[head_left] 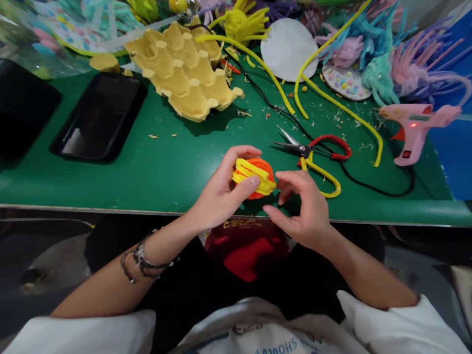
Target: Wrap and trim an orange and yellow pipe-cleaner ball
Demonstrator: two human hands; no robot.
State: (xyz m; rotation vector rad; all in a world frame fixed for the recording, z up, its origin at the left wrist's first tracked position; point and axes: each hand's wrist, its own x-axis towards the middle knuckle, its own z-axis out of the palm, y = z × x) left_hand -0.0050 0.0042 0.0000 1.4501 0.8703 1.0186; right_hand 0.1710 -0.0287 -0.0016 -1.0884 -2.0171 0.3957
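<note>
My left hand grips a small orange ball wrapped in yellow pipe cleaner, thumb pressed on its yellow bands, just above the near edge of the green table. My right hand sits right beside the ball, fingers curled and touching its right side; I cannot see anything else held in it. Red-handled scissors lie just beyond my right hand, with a curved yellow pipe cleaner under them.
A yellow egg carton lies at the back centre. A pink glue gun stands at the right, its black cord running across the table. A black phone lies left. Long yellow pipe cleaners, a white disc and fuzzy craft pieces crowd the back.
</note>
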